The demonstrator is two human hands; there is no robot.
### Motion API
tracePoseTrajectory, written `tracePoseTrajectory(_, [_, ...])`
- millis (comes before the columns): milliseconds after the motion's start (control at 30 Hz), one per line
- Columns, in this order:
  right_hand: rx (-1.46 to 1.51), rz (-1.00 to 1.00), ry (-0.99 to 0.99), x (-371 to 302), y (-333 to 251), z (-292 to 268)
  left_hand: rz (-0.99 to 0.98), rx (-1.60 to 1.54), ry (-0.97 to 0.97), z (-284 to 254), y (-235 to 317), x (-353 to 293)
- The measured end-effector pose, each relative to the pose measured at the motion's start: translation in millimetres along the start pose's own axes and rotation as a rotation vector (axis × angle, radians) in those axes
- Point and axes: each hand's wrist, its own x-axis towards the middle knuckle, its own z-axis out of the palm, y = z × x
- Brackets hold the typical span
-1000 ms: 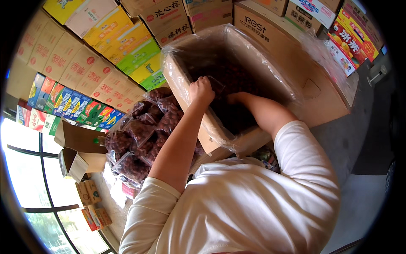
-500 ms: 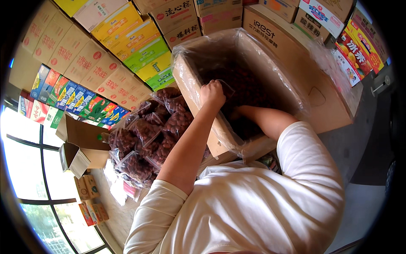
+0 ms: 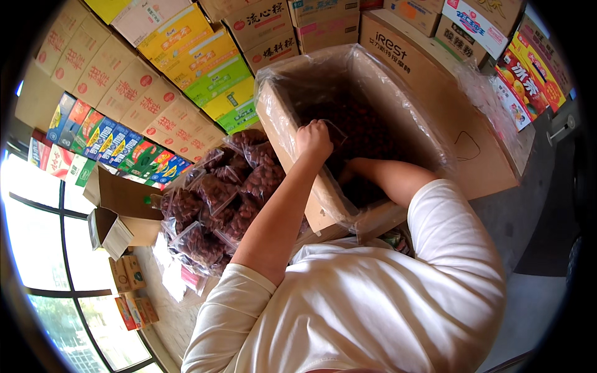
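A large cardboard box [image 3: 273, 118] lined with clear plastic stands in front of me, with dark red fruits that look like dried dates [image 3: 373, 127] inside. Over its left wall reaches my left hand [image 3: 314, 139], closed on the top edge of a clear plastic bag [image 3: 336, 133] that hangs inside the box. My right hand [image 3: 349, 169] is low in the box beside that bag; shadow hides its fingers. To the left of the box lies a heap of filled clear zip bags [image 3: 214, 193] holding the same dark red fruits.
Stacked cartons [image 3: 155, 93] line the far left, with yellow and green boxes [image 3: 214, 78] beside them. A big brown carton [image 3: 429, 81] stands right of the lined box, with crumpled plastic [image 3: 482, 93] on it. An opened carton [image 3: 127, 208] sits left of the heap, near a window [image 3: 37, 242].
My right hand has shifted slightly within the box. My left hand keeps its grip on the bag, almost in the same place.
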Motion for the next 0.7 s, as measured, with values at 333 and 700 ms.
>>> tracePoseTrajectory(333, [0.088, 0.247, -0.488, 34, 6, 11, 0.012, 0.01, 0.028, 7, -1, 2])
tracePoseTrajectory(700, [0.1, 0.381, -0.261, -77, -46, -25, 0.022, 0.091, 0.004, 7, -2, 1])
